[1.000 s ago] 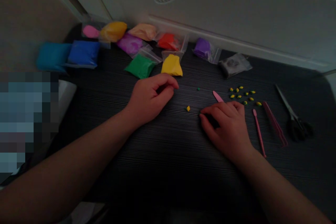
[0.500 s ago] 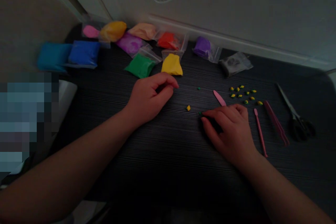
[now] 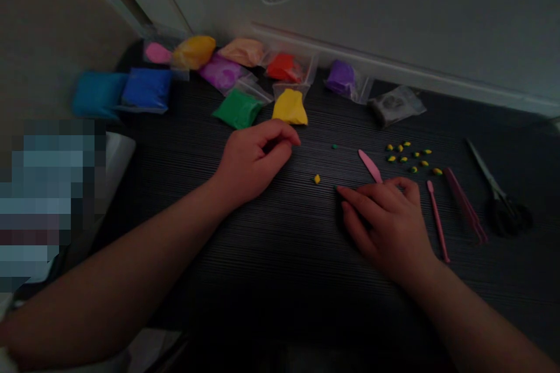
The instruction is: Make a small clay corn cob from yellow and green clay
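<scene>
My left hand (image 3: pixel 260 160) rests on the dark table, fingers curled and thumb close to the index finger; whatever it may hold is hidden. A small yellow clay piece (image 3: pixel 317 179) lies to its right. My right hand (image 3: pixel 385 213) has its index finger stretched out, with the tip on a tiny green clay bit (image 3: pixel 336 187) mostly covered by it. Its thumb is apart from that finger. Another green clay bit (image 3: pixel 334 146) lies farther back. Just beyond the right knuckles is a pink clay knife (image 3: pixel 370 165), its lower end hidden by the hand.
Several yellow-and-green clay pieces (image 3: pixel 403 159) lie at right, near a thin pink tool (image 3: pixel 438 221), pink tweezers (image 3: pixel 464 204) and scissors (image 3: pixel 494 189). Bagged clay lines the back, including green (image 3: pixel 238 109), yellow (image 3: pixel 289 108) and blue (image 3: pixel 146 88). A pale wall (image 3: pixel 394 29) stands behind.
The whole view has shifted slightly, so most things sit a little farther right. My right index fingertip now covers more of the green bit. My left hand keeps its pose.
</scene>
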The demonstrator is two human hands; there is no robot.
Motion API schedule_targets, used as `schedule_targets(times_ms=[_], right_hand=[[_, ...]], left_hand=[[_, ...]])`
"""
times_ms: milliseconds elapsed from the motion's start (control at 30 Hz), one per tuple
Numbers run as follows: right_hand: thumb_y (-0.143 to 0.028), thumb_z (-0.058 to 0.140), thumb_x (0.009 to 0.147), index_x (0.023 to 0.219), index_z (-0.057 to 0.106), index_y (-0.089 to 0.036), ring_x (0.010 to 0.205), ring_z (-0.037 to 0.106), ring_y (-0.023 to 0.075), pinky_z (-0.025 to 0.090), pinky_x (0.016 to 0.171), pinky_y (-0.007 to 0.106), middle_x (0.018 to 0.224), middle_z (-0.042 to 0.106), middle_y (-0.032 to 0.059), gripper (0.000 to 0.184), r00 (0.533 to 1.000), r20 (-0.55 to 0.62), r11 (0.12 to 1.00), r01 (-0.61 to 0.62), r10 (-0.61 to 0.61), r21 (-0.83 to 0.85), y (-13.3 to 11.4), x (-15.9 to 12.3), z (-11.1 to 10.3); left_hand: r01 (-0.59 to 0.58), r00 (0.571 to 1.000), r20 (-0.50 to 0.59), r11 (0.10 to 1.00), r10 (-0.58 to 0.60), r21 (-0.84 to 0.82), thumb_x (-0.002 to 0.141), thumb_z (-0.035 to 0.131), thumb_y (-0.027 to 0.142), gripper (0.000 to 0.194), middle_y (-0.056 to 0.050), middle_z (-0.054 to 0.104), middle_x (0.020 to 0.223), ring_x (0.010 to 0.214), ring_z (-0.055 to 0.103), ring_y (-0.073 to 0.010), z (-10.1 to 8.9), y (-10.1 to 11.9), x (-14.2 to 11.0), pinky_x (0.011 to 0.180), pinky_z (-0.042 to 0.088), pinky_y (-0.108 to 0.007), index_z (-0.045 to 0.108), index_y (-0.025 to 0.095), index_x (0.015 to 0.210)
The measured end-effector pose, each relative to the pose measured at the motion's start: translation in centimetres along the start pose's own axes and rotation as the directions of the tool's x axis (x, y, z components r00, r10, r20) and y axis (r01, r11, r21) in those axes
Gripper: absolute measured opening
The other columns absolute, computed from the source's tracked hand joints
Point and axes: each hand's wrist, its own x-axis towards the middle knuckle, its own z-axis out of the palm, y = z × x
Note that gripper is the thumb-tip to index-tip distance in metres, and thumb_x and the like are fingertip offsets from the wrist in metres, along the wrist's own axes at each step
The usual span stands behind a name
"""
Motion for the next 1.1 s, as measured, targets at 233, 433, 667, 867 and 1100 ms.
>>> schedule_targets(times_ms=[233,433,667,867,1100], right_hand=[[-0.029,0.046,0.082,0.106,0.058,-0.026,0.077,0.049,0.0168,0.027,0.083,0.041,0.081,0.06,0.0007,0.027,0.999,0.047,0.999,0.019,-0.017,-0.033,-0.51,0.12,0.01],[-0.029,0.046,0.082,0.106,0.058,-0.024,0.077,0.049,0.0173,0.027,0.08,0.041,0.083,0.06,0.0015,0.027,1.0,0.023,0.998,-0.012,0.013,-0.063,-0.44,0.27,-0.06],[-0.03,0.046,0.083,0.106,0.058,-0.024,0.077,0.049,0.0172,0.027,0.081,0.041,0.083,0.06,0.0013,0.027,0.999,0.033,0.998,-0.009,0.012,-0.064,-0.52,0.11,-0.05],[-0.03,0.045,0.083,0.106,0.058,-0.025,0.077,0.05,0.017,0.027,0.082,0.041,0.081,0.06,0.0004,0.027,0.999,0.051,0.999,0.01,-0.008,-0.053,-0.58,0.16,0.01],[-0.03,0.045,0.083,0.107,0.058,-0.023,0.077,0.05,0.0173,0.027,0.081,0.041,0.083,0.06,0.0018,0.028,0.999,0.033,0.998,-0.025,0.027,-0.065,-0.67,0.18,0.0]], left_hand=[[-0.007,1.0,-0.005,1.0,0.007,-0.002,0.076,0.047,0.017,0.014,0.002,0.061,0.071,0.063,0.055,-0.0109,-0.04,-0.14,0.03,0.059,0.04,-0.024,0.06,0.019,0.08],[-0.01,1.0,-0.011,1.0,0.01,-0.017,0.076,0.047,0.016,0.015,0.002,0.061,0.071,0.063,0.055,-0.0106,0.01,-0.13,0.02,0.059,0.04,-0.024,0.06,0.018,0.08],[-0.017,1.0,-0.001,1.0,0.017,-0.004,0.076,0.047,0.016,0.014,0.002,0.061,0.07,0.061,0.054,-0.011,-0.03,-0.13,0.04,0.058,0.04,-0.024,0.06,0.018,0.08],[-0.012,1.0,0.0,1.0,0.012,-0.001,0.076,0.047,0.017,0.014,0.002,0.062,0.073,0.063,0.055,-0.0118,-0.02,-0.18,0.02,0.06,0.041,-0.025,0.06,0.02,0.081],[-0.008,1.0,0.007,1.0,0.008,-0.001,0.076,0.047,0.017,0.014,0.002,0.062,0.072,0.062,0.055,-0.0119,-0.03,-0.2,0.04,0.06,0.041,-0.025,0.06,0.02,0.081]])
